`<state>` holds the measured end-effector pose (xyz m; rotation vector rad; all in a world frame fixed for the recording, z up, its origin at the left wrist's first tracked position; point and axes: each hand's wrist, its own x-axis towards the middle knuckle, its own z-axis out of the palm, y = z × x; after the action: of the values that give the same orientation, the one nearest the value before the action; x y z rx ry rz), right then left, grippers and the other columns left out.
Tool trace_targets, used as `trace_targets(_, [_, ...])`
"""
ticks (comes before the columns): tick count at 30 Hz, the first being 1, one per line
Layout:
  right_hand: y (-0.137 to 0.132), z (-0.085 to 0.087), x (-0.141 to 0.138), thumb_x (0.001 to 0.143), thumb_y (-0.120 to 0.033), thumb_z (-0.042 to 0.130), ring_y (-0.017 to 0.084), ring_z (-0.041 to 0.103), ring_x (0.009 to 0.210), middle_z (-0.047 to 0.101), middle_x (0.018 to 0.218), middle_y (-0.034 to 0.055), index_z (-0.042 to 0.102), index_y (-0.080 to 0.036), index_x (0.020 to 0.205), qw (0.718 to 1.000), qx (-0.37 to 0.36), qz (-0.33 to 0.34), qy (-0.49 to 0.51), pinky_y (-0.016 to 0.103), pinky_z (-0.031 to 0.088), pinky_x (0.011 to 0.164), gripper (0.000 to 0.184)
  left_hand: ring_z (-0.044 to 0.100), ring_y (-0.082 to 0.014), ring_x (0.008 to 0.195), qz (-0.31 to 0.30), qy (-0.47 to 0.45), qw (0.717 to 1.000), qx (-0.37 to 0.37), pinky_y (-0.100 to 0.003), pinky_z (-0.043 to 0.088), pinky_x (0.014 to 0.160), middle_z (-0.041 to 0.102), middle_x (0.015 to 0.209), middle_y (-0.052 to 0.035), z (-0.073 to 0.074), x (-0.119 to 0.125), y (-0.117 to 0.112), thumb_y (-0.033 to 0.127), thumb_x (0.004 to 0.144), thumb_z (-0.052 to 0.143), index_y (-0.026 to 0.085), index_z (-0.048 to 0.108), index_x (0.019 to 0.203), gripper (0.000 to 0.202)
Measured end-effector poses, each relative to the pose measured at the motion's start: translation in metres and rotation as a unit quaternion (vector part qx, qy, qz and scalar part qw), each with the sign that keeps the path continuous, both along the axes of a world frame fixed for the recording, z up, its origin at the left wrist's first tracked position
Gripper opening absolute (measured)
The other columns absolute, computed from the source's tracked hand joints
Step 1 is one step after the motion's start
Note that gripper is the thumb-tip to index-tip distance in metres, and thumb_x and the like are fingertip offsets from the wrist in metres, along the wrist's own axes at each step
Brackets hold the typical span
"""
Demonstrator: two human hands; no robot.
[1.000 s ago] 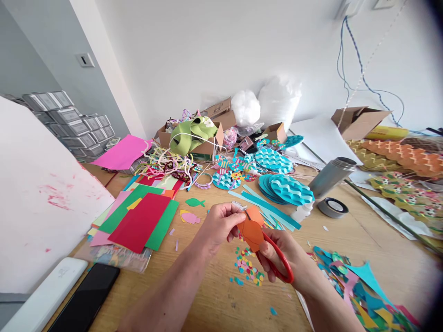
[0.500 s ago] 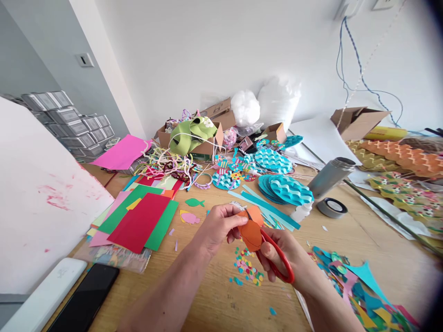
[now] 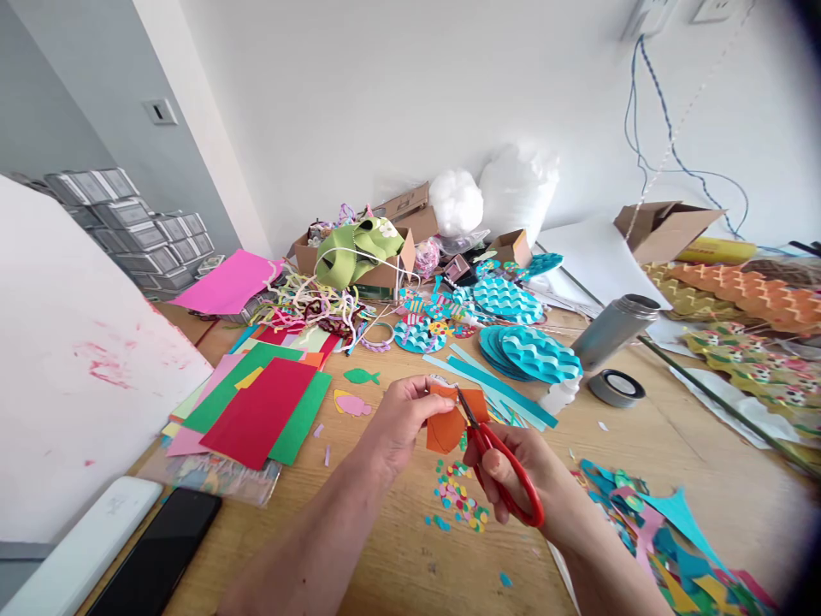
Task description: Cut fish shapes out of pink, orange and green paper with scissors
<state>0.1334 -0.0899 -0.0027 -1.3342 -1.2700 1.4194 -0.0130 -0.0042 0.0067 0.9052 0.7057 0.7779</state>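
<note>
Pinched between the thumb and fingers of my left hand point(image 3: 403, 423) is a piece of orange paper point(image 3: 444, 432) with a drawn line on it. My right hand point(image 3: 516, 470) grips red-handled scissors point(image 3: 513, 475), their dark blades at the paper, between its main part and an orange flap on the right. Below the hands lies a scatter of small coloured paper dots point(image 3: 458, 496). A green paper fish point(image 3: 362, 376) and a pink paper fish point(image 3: 352, 404) on a yellow piece lie to the left of my left hand.
Coloured paper sheets point(image 3: 256, 411) and a black phone point(image 3: 157, 547) lie on the left. Turquoise wavy discs point(image 3: 539, 351), a glue bottle point(image 3: 560, 393), a grey flask point(image 3: 616, 329) and its lid point(image 3: 616, 387) stand beyond my right hand. Paper scraps point(image 3: 673, 539) fill the lower right.
The orange paper has turned and shifted slightly left in my left hand. More of the scissor blades now shows, with the orange flap to their right.
</note>
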Motion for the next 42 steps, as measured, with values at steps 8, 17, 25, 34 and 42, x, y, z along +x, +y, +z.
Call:
trace_targets(8, [0.001, 0.006, -0.005, 0.062, -0.081, 0.062, 0.009, 0.044, 0.031, 0.052, 0.042, -0.0020, 0.051, -0.017, 0.071, 1.000, -0.009, -0.007, -0.008, 0.020, 0.031, 0.033, 0.065, 0.060, -0.0176, 0.061, -0.004, -0.012, 1.000, -0.019, -0.028, 0.042, 0.063, 0.063, 0.056, -0.0033, 0.002, 0.001, -0.001, 0.025, 0.057, 0.067, 0.014, 0.061, 0.071, 0.019])
trace_targets(17, [0.000, 0.004, -0.004, 0.059, -0.080, 0.065, 0.010, 0.048, 0.033, 0.052, 0.045, -0.0025, 0.051, -0.017, 0.071, 1.000, -0.027, -0.011, -0.005, 0.018, 0.030, 0.033, 0.066, 0.055, -0.0125, 0.061, -0.023, -0.019, 1.000, 0.010, -0.026, 0.038, 0.063, 0.064, 0.064, -0.0045, -0.003, 0.000, 0.003, 0.027, 0.063, 0.070, 0.012, 0.065, 0.065, 0.016])
trace_targets(25, [0.001, 0.001, -0.004, 0.056, -0.081, 0.066, 0.011, 0.047, 0.033, 0.052, 0.046, -0.0025, 0.051, -0.018, 0.070, 0.999, -0.036, -0.012, -0.012, 0.020, 0.030, 0.033, 0.066, 0.052, -0.0123, 0.061, -0.036, -0.016, 0.999, 0.032, -0.026, 0.036, 0.062, 0.061, 0.062, -0.0042, -0.006, -0.003, 0.006, 0.031, 0.066, 0.071, 0.012, 0.064, 0.060, 0.021])
trace_targets(34, [0.001, 0.000, -0.002, 0.065, -0.078, 0.063, 0.009, 0.047, 0.037, 0.052, 0.050, -0.0017, 0.053, -0.016, 0.075, 1.000, 0.014, 0.020, 0.014, 0.020, 0.036, 0.037, 0.064, 0.048, -0.0085, 0.052, -0.030, -0.012, 0.999, 0.021, -0.023, 0.035, 0.057, 0.056, 0.053, -0.0004, -0.004, -0.004, 0.006, 0.027, 0.064, 0.071, 0.012, 0.061, 0.057, 0.019])
trace_targets(42, [0.000, -0.005, 0.002, 0.070, -0.078, 0.059, 0.010, 0.049, 0.043, 0.053, 0.055, -0.0006, 0.054, -0.015, 0.080, 0.998, 0.028, 0.052, 0.018, 0.020, 0.037, 0.042, 0.064, 0.051, -0.0092, 0.051, -0.043, 0.013, 0.998, 0.042, -0.023, 0.039, 0.055, 0.059, 0.055, -0.0008, -0.002, -0.006, 0.005, 0.025, 0.062, 0.070, 0.012, 0.066, 0.062, 0.014])
